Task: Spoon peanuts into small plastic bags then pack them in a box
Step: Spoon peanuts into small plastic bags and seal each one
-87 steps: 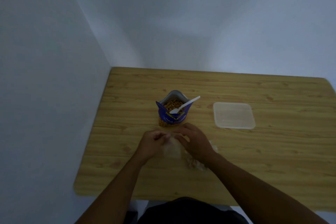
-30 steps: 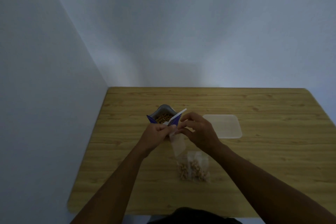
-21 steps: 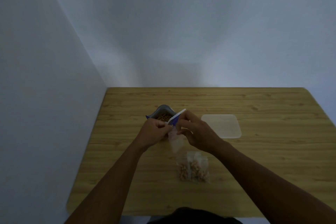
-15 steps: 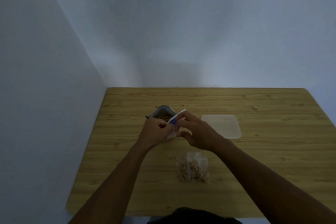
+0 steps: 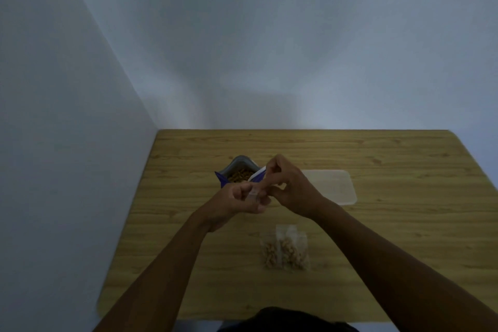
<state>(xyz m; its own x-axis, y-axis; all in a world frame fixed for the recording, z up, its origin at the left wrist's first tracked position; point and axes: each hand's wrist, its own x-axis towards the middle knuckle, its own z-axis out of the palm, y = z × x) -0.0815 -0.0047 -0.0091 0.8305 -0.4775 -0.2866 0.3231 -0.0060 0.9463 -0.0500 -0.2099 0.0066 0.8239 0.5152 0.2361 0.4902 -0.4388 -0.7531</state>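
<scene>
Left hand point(image 5: 237, 201), right hand point(image 5: 289, 187): grip pinched together on small clear plastic bag point(image 5: 254, 194), above wooden bench point(image 5: 404, 224); filled peanut bags point(image 5: 287, 250) near.

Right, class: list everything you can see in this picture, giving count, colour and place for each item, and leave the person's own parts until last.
table: one, light wood grain, set into the corner of pale walls.
peanut pouch: one, blue with a grey lining, open, standing mid-table behind the hands, brown peanuts inside.
spoon: one, white, resting in the pouch, mostly hidden by the right hand.
box: one, clear plastic, right of the pouch.
filled bags: clear with tan peanuts, near edge of the table; count unclear.
small bag: one, clear, pinched between both hands.
left hand: one, holding the small bag.
right hand: one, fingers at the small bag.
</scene>
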